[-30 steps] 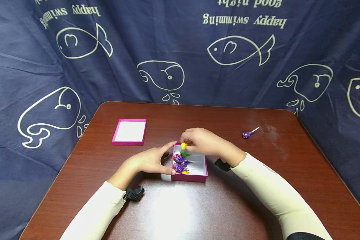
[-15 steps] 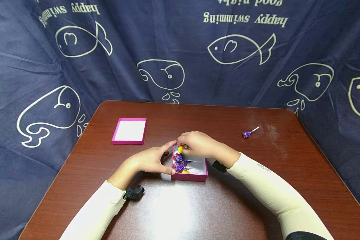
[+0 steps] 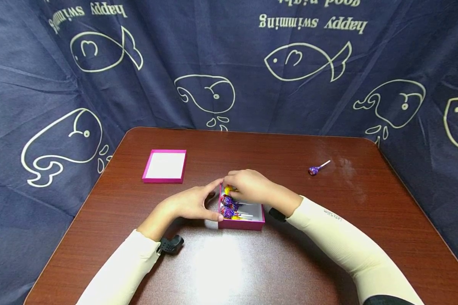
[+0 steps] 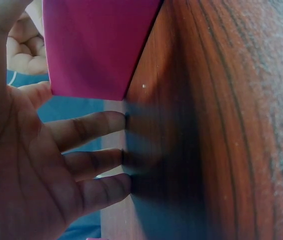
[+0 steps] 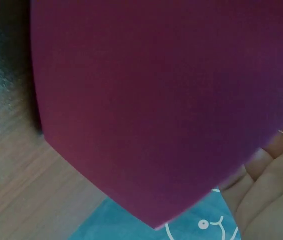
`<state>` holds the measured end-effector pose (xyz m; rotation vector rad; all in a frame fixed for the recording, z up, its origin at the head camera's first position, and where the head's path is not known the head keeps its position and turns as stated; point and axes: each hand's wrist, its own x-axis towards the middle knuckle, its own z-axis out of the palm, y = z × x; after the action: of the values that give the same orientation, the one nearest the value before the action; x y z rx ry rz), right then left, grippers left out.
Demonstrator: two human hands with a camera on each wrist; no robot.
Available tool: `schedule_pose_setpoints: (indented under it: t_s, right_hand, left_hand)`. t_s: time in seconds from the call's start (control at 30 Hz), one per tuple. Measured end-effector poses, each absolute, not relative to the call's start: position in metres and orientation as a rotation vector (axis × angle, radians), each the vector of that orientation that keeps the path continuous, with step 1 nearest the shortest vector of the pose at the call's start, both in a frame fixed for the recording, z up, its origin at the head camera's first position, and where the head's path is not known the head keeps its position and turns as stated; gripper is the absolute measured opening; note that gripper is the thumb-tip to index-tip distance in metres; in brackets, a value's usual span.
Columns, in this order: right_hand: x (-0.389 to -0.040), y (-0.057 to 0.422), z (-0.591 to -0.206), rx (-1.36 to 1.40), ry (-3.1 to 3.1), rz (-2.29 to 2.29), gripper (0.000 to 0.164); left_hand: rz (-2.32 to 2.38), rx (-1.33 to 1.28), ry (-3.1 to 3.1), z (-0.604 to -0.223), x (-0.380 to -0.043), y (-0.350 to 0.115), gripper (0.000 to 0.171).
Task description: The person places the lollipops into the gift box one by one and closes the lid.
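A pink box (image 3: 241, 225) with a white inside stands on the table, holding several wrapped lollipops with purple and red wrappers (image 3: 227, 212) along its left side. My right hand (image 3: 249, 185) is down in the box's far left corner, its fingertips pinching a yellow-wrapped lollipop (image 3: 227, 189); its stick is hidden. With my left hand (image 3: 188, 204) I steady the box from the left, index fingertip at the far corner and thumb at the near one. In the left wrist view the other fingers (image 4: 94, 162) stretch out straight below the box wall (image 4: 99, 50).
A pink lid (image 3: 164, 166), white inside up, lies at the far left of the table (image 3: 110, 237). One purple lollipop (image 3: 314, 170) lies at the right with its stick pointing away. A dark blue curtain (image 3: 244, 106) hangs behind the table.
My right hand has moved left and slightly down into the box's far left corner with the yellow lollipop. My left hand and the box have stayed put.
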<state>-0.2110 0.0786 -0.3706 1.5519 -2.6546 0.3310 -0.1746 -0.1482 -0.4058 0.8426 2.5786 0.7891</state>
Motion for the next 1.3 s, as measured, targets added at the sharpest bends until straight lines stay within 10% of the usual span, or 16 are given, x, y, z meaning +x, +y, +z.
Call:
schedule_pose_setpoints:
  t_s: [1.3]
  right_hand:
    - [-0.204, 0.077, -0.386, 1.455, -2.590, 0.125, 0.012]
  left_hand:
    - [0.788, 0.853, 2.577, -0.405, -0.174, -0.148, 0.111]
